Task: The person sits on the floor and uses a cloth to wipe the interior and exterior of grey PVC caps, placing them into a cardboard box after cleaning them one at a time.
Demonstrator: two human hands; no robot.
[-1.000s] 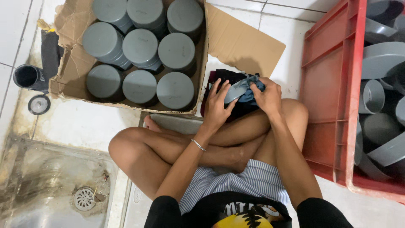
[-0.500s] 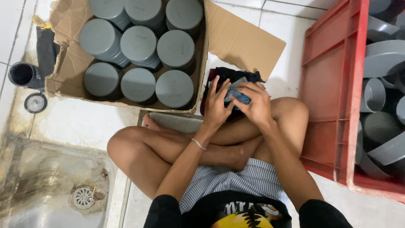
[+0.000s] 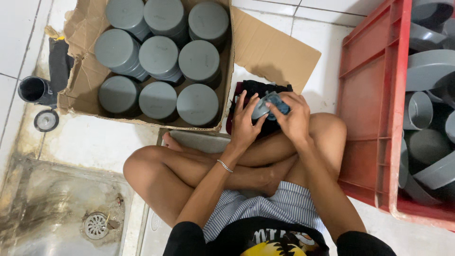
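I sit cross-legged on a tiled floor. My left hand (image 3: 245, 122) and my right hand (image 3: 293, 117) are both closed around a small grey plastic pipe fitting (image 3: 262, 108) with a bluish cloth or pad (image 3: 279, 106) pressed against it, held above my knees. Under the hands lies a dark cloth bundle (image 3: 256, 89). A thin bracelet (image 3: 224, 166) is on my left wrist.
A cardboard box (image 3: 78, 78) at upper left holds several stacks of round grey caps (image 3: 197, 103). A red plastic crate (image 3: 367, 95) at right holds several grey pipe fittings (image 3: 429, 71). A dark pipe piece (image 3: 33, 90) and a floor drain (image 3: 95, 225) lie at left.
The hands have turned the fitting between them: the right hand slid over its top while the left hand shifted to cup its left side. The view has drifted slightly.
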